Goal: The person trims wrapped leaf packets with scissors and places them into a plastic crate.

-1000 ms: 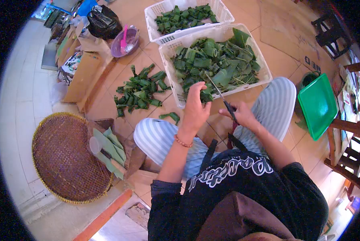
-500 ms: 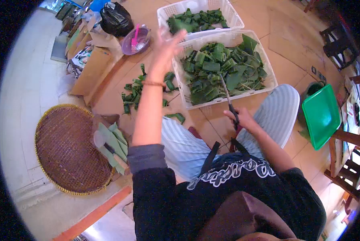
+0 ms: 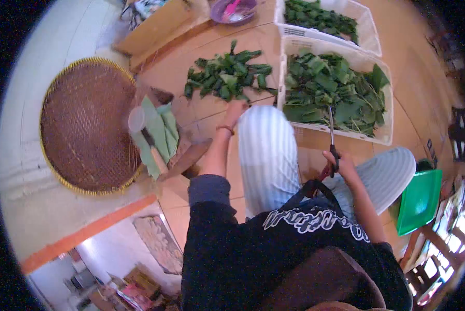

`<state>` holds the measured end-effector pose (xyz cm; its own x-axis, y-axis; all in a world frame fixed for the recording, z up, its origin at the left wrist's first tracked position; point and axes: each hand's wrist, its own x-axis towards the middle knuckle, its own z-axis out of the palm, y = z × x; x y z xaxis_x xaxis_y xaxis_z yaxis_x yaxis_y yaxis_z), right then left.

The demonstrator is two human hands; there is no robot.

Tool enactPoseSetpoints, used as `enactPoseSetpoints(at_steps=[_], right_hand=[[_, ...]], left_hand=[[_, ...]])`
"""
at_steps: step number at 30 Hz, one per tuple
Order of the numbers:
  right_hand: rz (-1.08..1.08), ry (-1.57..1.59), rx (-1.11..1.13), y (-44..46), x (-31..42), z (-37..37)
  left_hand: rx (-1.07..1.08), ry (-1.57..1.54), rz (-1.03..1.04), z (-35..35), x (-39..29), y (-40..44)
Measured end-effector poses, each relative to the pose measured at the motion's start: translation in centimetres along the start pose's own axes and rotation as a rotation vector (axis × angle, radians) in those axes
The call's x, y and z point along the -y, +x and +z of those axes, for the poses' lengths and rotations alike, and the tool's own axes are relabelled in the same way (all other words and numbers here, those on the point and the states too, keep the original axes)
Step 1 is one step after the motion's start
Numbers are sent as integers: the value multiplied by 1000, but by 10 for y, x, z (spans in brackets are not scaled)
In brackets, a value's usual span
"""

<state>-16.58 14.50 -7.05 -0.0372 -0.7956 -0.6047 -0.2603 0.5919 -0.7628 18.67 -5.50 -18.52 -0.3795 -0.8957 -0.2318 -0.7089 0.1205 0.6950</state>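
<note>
My right hand (image 3: 342, 163) grips a pair of scissors (image 3: 332, 129) by the dark handles, the blades pointing away from me over the edge of the near white crate (image 3: 389, 111). Green leaf pieces and small folded leaf parcels (image 3: 328, 78) fill that crate. On the tiled floor to its left lies a loose pile of similar green parcels (image 3: 227, 72). Reaching down beside my left knee, my left hand (image 3: 236, 110) is at the near edge of this pile. Its fingers are partly hidden and blurred, so whether they hold a parcel cannot be made out.
A second white crate (image 3: 375, 39) with green parcels stands behind the first. To the left are a round woven tray (image 3: 87, 124), flat leaves (image 3: 162, 129) and a wooden-handled knife (image 3: 159, 159). A purple basin (image 3: 224, 19) is at the back; a green tray (image 3: 420, 202) is on the right.
My left hand has come down from above the crates to the floor beside my left knee. The view has turned left. The scissors stay in my right hand over the near crate.
</note>
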Motion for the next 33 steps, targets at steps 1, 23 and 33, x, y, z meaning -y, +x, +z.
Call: enactPoseSetpoints(at_steps=[1, 23, 33], right_hand=[[35, 37, 29, -2, 5, 0], [0, -321, -37, 27, -41, -2], [-114, -158, -129, 4, 25, -1]], left_hand=[[5, 57, -66, 19, 12, -10], [-203, -164, -53, 103, 12, -39], [-631, -467, -33, -40, -78, -39]])
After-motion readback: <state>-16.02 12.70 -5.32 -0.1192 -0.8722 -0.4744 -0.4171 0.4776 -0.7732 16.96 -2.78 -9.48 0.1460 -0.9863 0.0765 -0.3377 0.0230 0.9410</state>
